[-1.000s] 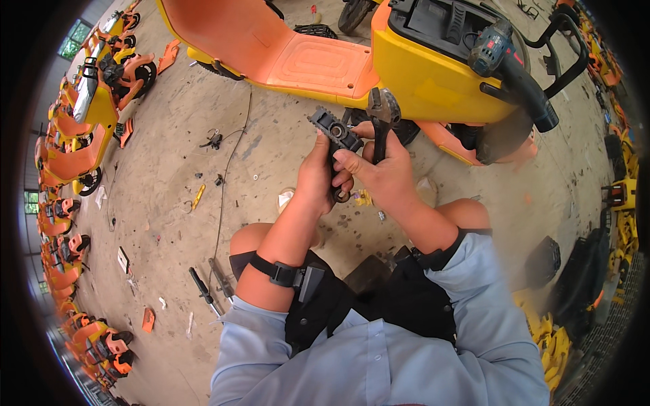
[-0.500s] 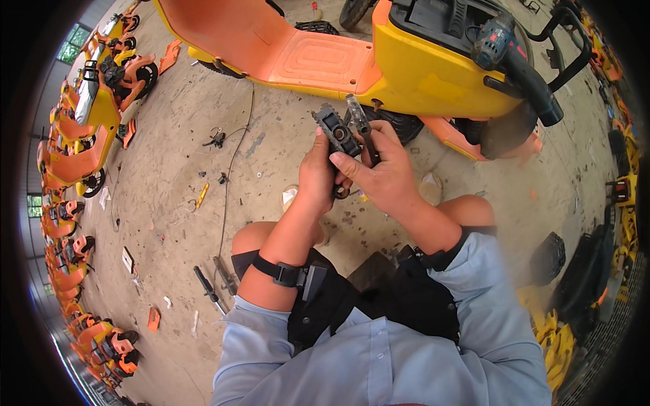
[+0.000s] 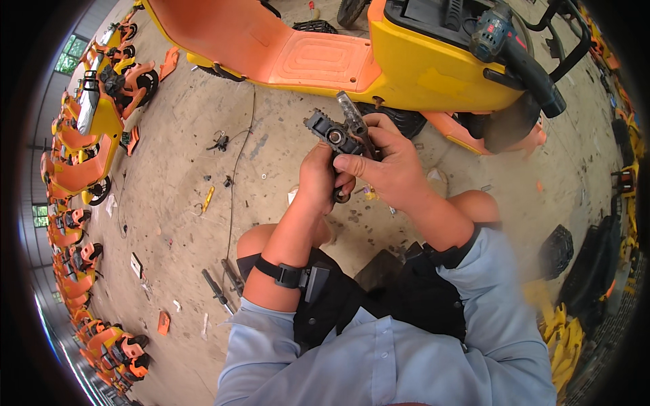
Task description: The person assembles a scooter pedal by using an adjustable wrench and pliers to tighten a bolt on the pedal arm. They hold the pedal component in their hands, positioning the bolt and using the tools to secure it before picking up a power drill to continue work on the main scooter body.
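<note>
In front of my knees, my left hand (image 3: 316, 174) is closed around a dark, blocky mechanical part (image 3: 333, 137) with a round hole in its face. A small dark ring (image 3: 341, 197) shows below those fingers; what it belongs to is hidden. My right hand (image 3: 396, 166) grips a worn grey metal piece (image 3: 352, 115) with a narrow dark shank, standing slanted beside the block. Its thumb lies close against the block's lower edge. Whether the two parts are joined I cannot tell. Just beyond both hands stands a yellow and orange scooter body (image 3: 443, 74).
A blue and black power tool (image 3: 491, 34) rests on the scooter's seat end. Near my left knee lie dark rod-like parts (image 3: 215, 287). A yellow tool (image 3: 208, 199), a cable (image 3: 233, 179) and scraps dot the floor. Rows of scooters (image 3: 95, 159) line the left; yellow panels (image 3: 562, 345) lie right.
Both hands keep their hold. The block has tilted, its top leaning further left, and the grey metal piece has shifted slightly left with it. The whole view has also shifted slightly.
</note>
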Motion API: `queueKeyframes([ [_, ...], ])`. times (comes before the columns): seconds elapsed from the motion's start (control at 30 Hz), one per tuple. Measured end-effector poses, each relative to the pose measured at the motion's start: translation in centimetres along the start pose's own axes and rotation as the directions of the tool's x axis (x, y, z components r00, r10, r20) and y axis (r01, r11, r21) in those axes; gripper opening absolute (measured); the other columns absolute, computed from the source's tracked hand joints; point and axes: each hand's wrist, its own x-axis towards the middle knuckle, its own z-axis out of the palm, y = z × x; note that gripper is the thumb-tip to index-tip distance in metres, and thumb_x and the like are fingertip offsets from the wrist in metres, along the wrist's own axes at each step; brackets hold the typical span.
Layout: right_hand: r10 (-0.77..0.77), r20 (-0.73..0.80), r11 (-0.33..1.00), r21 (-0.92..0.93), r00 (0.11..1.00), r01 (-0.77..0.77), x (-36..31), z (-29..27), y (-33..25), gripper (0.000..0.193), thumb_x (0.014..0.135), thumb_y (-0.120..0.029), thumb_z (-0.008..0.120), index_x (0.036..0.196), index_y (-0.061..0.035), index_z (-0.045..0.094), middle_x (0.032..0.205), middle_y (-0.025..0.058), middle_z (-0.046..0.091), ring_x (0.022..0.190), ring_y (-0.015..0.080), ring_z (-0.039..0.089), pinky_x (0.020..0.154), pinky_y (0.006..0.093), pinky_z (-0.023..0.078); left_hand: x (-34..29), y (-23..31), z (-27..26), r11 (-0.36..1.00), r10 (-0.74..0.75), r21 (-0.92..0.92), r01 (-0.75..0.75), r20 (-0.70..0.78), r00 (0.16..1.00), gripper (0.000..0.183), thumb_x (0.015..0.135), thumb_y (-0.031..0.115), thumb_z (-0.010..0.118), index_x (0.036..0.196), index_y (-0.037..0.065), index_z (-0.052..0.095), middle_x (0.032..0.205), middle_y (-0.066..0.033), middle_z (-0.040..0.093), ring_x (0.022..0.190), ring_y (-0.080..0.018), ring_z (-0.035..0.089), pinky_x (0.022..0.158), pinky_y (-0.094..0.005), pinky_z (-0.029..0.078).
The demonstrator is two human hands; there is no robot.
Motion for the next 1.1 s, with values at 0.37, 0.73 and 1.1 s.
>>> queueKeyframes([
  [0.37,0.050,0.016,0.998,-0.030,0.999,-0.050,-0.6,0.1,0.3,0.034,0.086,-0.019,0.079,0.093,0.0087,0.061,0.108,0.0091,0.048,0.079,0.0155,0.061,0.065,0.0291,0.053,-0.5,0.5,1.6,0.952,0.177,0.292,-0.091,-0.286,0.942,0.037,0.103,0.040,0.042,0.091,0.008,0.056,0.063,-0.0033,0.053,0.041,-0.0103,0.042,0.036,-0.0254,0.032],
  [0.73,0.006,-0.095,0.969,-0.245,0.995,-0.030,-0.7,0.5,0.6,0.033,0.081,-0.019,0.081,0.089,0.0028,0.058,0.093,0.0064,0.050,0.085,0.0168,0.053,0.077,0.0307,0.047,0.6,-0.2,0.8,0.903,0.337,0.364,-0.227,-0.273,0.901,0.024,0.098,0.021,0.041,0.090,0.005,0.057,0.065,-0.0049,0.057,0.043,-0.0123,0.047,0.037,-0.0261,0.036],
  [1.1,0.047,-0.146,0.996,-0.064,0.988,-0.056,-0.6,1.0,0.3,0.029,0.082,-0.012,0.080,0.091,0.0059,0.058,0.098,0.0060,0.049,0.083,0.0167,0.058,0.074,0.0292,0.051,0.6,0.6,0.4,0.832,0.355,0.519,-0.197,-0.223,0.908,0.023,0.095,0.018,0.042,0.083,0.004,0.056,0.061,-0.0032,0.053,0.044,-0.0120,0.046,0.039,-0.0266,0.035],
])
